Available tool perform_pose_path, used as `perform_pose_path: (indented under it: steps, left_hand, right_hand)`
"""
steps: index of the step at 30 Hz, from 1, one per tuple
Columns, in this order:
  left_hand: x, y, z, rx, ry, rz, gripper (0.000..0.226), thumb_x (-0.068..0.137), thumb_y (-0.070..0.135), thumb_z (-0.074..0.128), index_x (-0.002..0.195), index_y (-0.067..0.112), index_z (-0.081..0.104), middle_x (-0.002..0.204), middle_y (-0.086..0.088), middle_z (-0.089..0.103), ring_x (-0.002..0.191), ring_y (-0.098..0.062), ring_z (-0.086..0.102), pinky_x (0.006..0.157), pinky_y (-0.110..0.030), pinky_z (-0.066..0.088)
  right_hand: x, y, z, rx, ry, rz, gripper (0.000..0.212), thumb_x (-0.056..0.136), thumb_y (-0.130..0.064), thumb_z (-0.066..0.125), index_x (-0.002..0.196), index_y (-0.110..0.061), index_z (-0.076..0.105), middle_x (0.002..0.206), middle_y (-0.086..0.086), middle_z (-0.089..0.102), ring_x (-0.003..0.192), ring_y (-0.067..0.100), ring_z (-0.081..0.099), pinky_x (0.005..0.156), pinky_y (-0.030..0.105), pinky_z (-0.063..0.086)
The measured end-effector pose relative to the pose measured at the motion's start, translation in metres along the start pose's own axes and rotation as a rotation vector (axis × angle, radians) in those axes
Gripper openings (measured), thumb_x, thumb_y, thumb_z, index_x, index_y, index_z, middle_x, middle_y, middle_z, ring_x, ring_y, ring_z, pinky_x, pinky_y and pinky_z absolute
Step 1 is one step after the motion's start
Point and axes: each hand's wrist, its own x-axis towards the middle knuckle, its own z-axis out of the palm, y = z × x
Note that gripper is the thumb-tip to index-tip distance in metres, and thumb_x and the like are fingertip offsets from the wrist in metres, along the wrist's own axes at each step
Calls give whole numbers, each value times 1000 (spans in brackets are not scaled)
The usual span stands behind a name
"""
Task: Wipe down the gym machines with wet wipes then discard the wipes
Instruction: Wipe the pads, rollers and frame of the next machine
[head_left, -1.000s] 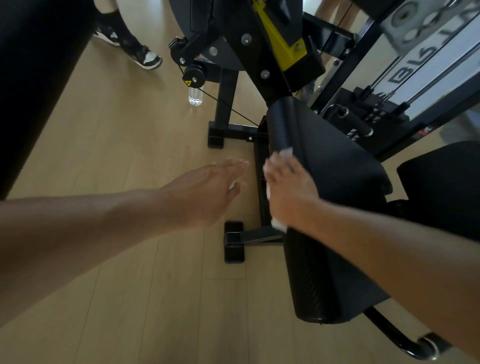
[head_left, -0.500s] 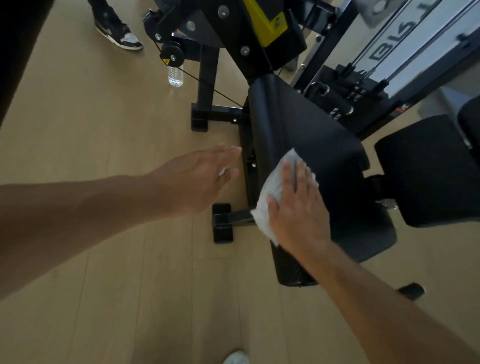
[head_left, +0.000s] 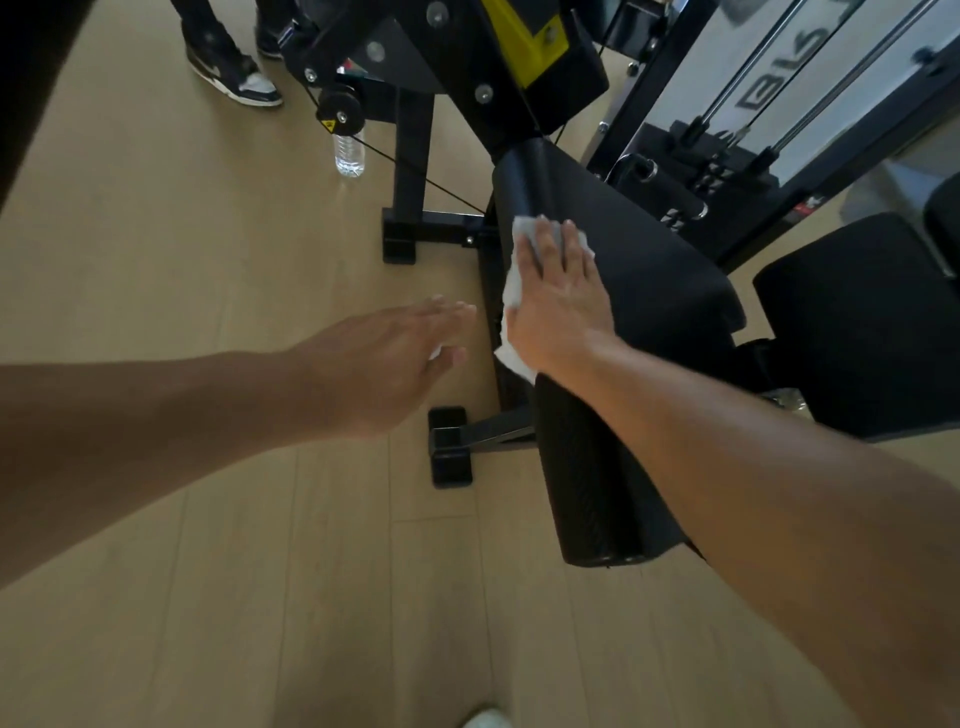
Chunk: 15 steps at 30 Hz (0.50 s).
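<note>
Wet wipe (head_left: 511, 280) sits at frame centre, pressed flat under the right hand (head_left: 558, 304) on the black seat pad (head_left: 649, 291). Left hand (head_left: 384, 364) hovers beside, fingers relaxed; something white shows beneath it. Best keep the palm flat, stroking toward the pad's far upper end.

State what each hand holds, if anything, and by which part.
The right hand grips nothing: its flat fingers press a white wipe onto the black seat pad. The left hand hovers open; a white scrap shows under it, hold unclear.
</note>
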Motion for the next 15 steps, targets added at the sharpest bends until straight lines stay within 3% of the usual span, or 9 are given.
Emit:
perform_pose_path:
  steps: [3,8,12,15]
  left_hand:
    - [2,-2,-2,-7,18,-17,53,109,38,30,160,31,18,167,10,17,149,-7,25,118,-26,19]
    - [4,-8,-5,-33,50,-18,53,109,38,30,160,30,18,167,10,17,148,-6,26,114,-21,19]
    - [8,-12,-9,-41,72,5,53,109,39,30,160,33,16,167,11,17,151,-1,11,109,-17,12]
    - [11,-15,-11,-53,80,-2,52,109,39,30,159,34,17,166,13,18,151,0,8,115,-20,14]
  right_hand:
    - [29,-1,-1,-18,-16,7,89,100,-31,50,161,-14,-13,168,10,-21,154,34,-18,127,48,-2]
    - [64,-1,-1,-34,-27,16,92,97,-33,54,162,-19,-10,168,8,-20,154,35,-18,127,51,0]
    - [98,1,-6,-73,-43,-5,90,94,-35,56,163,-22,-1,169,6,-18,154,36,-18,126,52,-1]
    - [118,3,-10,-100,-62,-40,89,92,-35,57,163,-24,5,169,5,-17,153,37,-19,126,53,-3]
